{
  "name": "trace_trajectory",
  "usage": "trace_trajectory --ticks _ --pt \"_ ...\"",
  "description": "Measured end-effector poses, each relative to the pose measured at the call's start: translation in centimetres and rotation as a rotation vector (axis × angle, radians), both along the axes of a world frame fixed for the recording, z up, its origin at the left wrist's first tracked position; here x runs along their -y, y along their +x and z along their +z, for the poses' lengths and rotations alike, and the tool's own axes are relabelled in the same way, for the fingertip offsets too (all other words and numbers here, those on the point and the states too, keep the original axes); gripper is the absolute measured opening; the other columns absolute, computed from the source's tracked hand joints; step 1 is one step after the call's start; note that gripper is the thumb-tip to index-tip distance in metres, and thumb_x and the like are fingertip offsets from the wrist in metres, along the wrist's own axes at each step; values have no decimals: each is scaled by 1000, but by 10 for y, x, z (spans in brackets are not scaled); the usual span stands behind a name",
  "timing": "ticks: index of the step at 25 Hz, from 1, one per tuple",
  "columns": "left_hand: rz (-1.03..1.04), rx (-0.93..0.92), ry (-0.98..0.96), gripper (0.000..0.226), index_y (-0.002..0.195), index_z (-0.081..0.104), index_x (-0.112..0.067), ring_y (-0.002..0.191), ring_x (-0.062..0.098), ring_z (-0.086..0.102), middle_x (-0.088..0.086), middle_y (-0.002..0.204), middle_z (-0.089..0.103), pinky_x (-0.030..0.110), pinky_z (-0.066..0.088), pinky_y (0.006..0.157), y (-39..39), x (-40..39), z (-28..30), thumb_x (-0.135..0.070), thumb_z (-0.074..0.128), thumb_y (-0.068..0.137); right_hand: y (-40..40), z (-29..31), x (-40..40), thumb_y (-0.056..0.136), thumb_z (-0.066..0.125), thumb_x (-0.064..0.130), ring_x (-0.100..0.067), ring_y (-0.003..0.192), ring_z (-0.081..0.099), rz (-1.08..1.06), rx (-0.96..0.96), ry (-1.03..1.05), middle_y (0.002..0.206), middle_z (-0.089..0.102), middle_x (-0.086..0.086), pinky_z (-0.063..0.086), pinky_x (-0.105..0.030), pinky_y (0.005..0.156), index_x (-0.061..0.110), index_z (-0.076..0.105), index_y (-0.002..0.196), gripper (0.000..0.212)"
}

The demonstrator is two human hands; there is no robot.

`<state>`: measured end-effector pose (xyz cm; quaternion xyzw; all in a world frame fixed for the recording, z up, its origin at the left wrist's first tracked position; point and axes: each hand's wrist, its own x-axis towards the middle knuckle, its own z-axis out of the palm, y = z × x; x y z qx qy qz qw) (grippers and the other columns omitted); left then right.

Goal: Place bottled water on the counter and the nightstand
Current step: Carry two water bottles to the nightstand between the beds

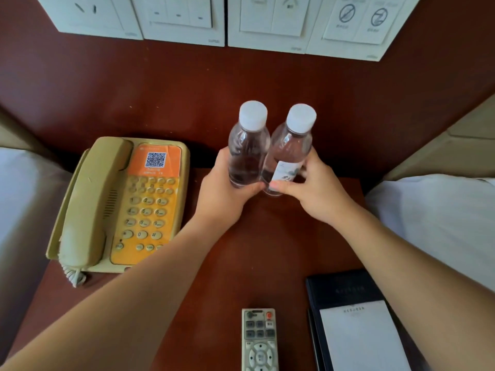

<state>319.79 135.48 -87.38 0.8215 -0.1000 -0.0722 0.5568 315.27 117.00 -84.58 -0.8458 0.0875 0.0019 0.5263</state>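
Two clear water bottles with white caps stand side by side, touching, near the back of the dark red wooden nightstand point(257, 253). My left hand point(223, 194) grips the lower body of the left bottle point(247, 145). My right hand point(318, 194) grips the right bottle point(290, 151) around its white label, thumb across the front. Both bottles look upright, leaning slightly apart at the caps. Their bases are hidden behind my fingers.
A beige telephone point(120, 204) with an orange keypad sits at the left. A grey remote point(259, 341) lies at the front edge, a black folder with a white notepad point(356, 325) to its right. White switch panels point(187, 17) line the wall behind. Beds flank both sides.
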Motion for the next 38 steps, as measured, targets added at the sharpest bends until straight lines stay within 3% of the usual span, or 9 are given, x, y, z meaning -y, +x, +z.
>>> trace_trajectory --ticks 4,8,13,18,22,24,26,34,38 --pt "-21 -26 15 68 125 50 -33 108 3 67 -13 114 71 38 54 98 12 1 2 -35 88 69 10 -4 5 74 84 24 -10 123 59 8 -2 -2 130 62 14 48 -46 107 40 42 132 73" --pt "19 22 58 70 117 48 -27 98 -1 62 -16 110 65 21 53 86 10 4 15 -30 93 64 11 -7 4 76 84 22 -12 125 58 3 1 17 133 61 14 49 -46 106 38 42 132 71" --pt "-71 -2 119 56 111 54 -24 87 -19 61 -14 101 70 1 47 70 21 -10 25 -21 90 68 9 -7 -2 77 83 24 -11 123 59 -32 39 12 130 60 18 51 -44 103 57 39 117 68" --pt "-231 -85 108 71 126 54 -25 99 -6 67 -13 112 71 18 55 87 35 -14 29 -16 91 67 10 -7 -4 80 82 23 -5 113 61 -34 32 3 126 58 19 50 -30 98 47 36 121 66" --pt "-233 -67 124 78 129 46 -23 90 -16 63 -17 107 68 3 49 74 39 -9 29 -14 91 66 12 -5 -2 80 82 23 5 104 60 -18 8 -6 117 59 27 47 -21 92 48 33 124 69" --pt "-247 -84 113 71 127 52 -24 87 -21 62 -18 103 69 0 48 72 43 -9 27 -9 89 68 13 -5 0 79 82 23 4 104 61 -14 -13 -10 115 59 27 50 -25 94 47 33 125 72" --pt "-268 -117 90 66 125 56 -22 87 -19 64 -17 103 70 3 49 74 47 -9 26 -4 87 70 12 -3 2 78 83 23 1 105 62 -21 -9 -32 116 59 27 51 -27 95 46 34 126 72" --pt "-404 -192 45 64 126 55 -22 103 -1 68 -6 112 73 13 54 85 55 1 23 7 80 74 2 -1 4 76 85 29 13 94 57 -110 4 -94 103 58 33 42 -9 77 45 36 121 69" --pt "-405 -229 31 66 128 53 -21 99 -5 69 -9 111 72 13 55 84 55 3 18 7 79 75 2 -4 5 76 84 30 5 99 61 -115 3 -90 106 59 30 44 -16 82 43 37 124 69"
